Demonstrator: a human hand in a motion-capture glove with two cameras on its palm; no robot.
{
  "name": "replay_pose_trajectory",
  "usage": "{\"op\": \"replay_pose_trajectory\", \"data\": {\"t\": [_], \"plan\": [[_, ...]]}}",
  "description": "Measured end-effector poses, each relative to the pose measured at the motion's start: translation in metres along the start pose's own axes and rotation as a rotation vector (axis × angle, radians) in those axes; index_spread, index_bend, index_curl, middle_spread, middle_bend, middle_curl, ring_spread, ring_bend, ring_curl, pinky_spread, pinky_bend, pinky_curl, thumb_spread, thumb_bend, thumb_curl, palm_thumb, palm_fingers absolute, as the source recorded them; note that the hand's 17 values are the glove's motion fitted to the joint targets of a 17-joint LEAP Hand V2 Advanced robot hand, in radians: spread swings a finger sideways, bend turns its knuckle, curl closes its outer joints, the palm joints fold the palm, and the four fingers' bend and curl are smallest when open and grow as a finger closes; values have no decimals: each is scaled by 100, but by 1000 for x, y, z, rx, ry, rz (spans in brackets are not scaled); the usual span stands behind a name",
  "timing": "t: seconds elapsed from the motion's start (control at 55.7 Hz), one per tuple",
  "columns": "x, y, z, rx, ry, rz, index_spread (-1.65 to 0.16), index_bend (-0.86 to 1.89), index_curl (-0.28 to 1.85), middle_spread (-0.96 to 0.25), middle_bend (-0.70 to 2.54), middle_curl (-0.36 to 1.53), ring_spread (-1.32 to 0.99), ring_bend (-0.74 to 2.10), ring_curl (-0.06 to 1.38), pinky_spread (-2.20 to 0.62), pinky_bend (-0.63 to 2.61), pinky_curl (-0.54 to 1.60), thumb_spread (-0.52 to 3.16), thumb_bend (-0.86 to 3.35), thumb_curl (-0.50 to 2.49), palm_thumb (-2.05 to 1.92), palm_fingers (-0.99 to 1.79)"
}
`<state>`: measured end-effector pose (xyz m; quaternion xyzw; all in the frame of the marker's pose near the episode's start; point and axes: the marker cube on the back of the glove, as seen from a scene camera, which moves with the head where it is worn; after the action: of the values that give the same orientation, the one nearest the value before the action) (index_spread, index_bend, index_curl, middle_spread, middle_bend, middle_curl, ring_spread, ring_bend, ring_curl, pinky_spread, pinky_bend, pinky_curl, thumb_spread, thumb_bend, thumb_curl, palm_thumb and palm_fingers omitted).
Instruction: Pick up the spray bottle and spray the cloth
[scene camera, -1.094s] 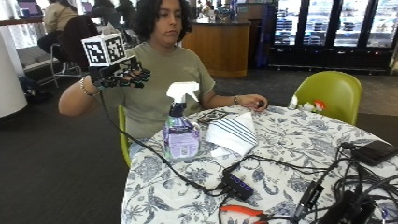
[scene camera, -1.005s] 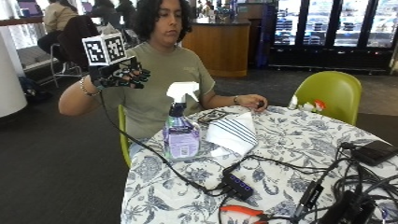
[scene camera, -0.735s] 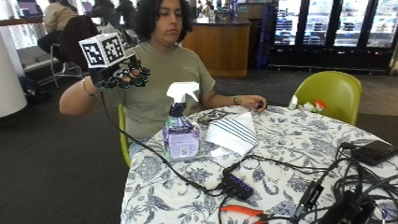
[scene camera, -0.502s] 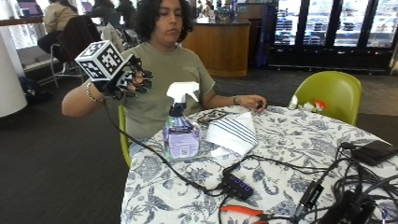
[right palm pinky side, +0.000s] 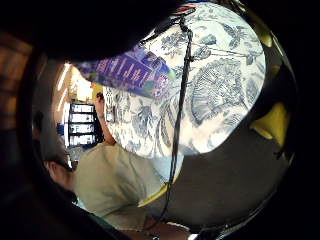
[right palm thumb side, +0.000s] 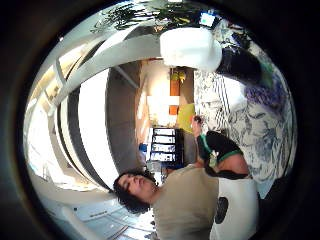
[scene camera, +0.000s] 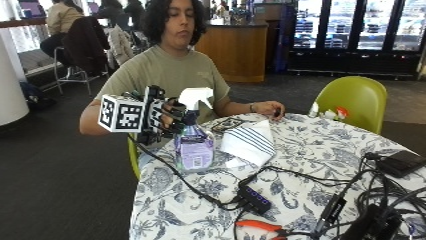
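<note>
The bottle (scene camera: 193, 145) stands upright near the table's (scene camera: 313, 165) edge, on the person's side. The gloved right hand (scene camera: 166, 117) is at the bottle's neck, below the white sprayer head; its fingers (scene camera: 174, 111) curl toward the neck, but whether they actually grip it cannot be told. The striped cloth (scene camera: 249, 142) lies just beside the bottle. The bare hand (scene camera: 269, 108) rests on the table beyond the cloth.
</note>
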<state>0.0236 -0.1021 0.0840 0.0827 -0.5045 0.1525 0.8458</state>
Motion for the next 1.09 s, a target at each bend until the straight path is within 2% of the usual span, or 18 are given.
{"op": "replay_pose_trajectory", "data": {"t": [0.054, 0.108, 0.197, 0.215, 0.233, 0.269, 0.305, 0.556, 0.664, 0.789, 0.807, 0.879, 0.951, 1.094], "plan": [[1, -6, 7, 64, -19, 2, -34, 14, 18, 3, 30, 32, -3, 49, 28, 19, 38, 32, 92, 1, 42, 89, 32], [2, -11, 9, 154, -28, -7, -31, 23, 22, 2, 29, 33, -3, 48, 27, 14, 41, 32, 96, 8, 46, 100, 62], [2, -16, 8, 271, -51, -21, -30, 25, 27, -5, 29, 36, -10, 52, 31, -1, 45, 35, 81, 10, 52, 112, 86], [2, -17, 8, 283, -57, -26, -30, 25, 28, -5, 28, 36, -11, 52, 32, -3, 45, 36, 79, 10, 52, 113, 86], [2, -18, 8, 287, -62, -29, -31, 28, 30, -8, 33, 39, -13, 56, 35, -7, 47, 38, 75, 9, 54, 113, 102], [3, -20, 9, 280, -73, -30, -31, 29, 31, -11, 36, 40, -15, 59, 35, -9, 48, 39, 72, 11, 56, 116, 112], [4, -20, 10, 268, -85, -25, -31, 32, 34, -13, 40, 43, -17, 63, 39, -9, 51, 42, 69, 14, 59, 120, 115], [2, -4, 15, 136, -113, -19, -30, 55, 52, -23, 70, 64, -28, 78, 56, -9, 61, 58, 53, 23, 74, 121, 107], [5, 18, 14, 64, -28, 4, -30, 54, 59, -26, 69, 71, -29, 84, 63, -11, 68, 66, 56, 27, 80, 119, 85], [10, 58, 8, 60, 147, 43, -27, 27, 54, -10, 47, 61, -15, 66, 58, -6, 61, 62, 75, 9, 74, 97, 41], [11, 63, 7, 63, 161, 48, -29, 24, 52, -6, 39, 58, -12, 58, 55, -3, 62, 61, 79, 6, 72, 93, 25], [13, 79, 2, 67, 200, 51, -32, 19, 48, 0, 28, 52, -5, 50, 51, 7, 56, 56, 88, 0, 68, 86, 9], [14, 95, -3, 60, 211, 59, -35, 16, 42, 3, 23, 47, -2, 43, 44, 13, 51, 49, 93, -3, 65, 82, 8], [13, 121, -8, 70, 213, 71, -37, 13, 36, 5, 18, 42, 1, 39, 39, 19, 49, 44, 96, -4, 58, 76, 7]]}}
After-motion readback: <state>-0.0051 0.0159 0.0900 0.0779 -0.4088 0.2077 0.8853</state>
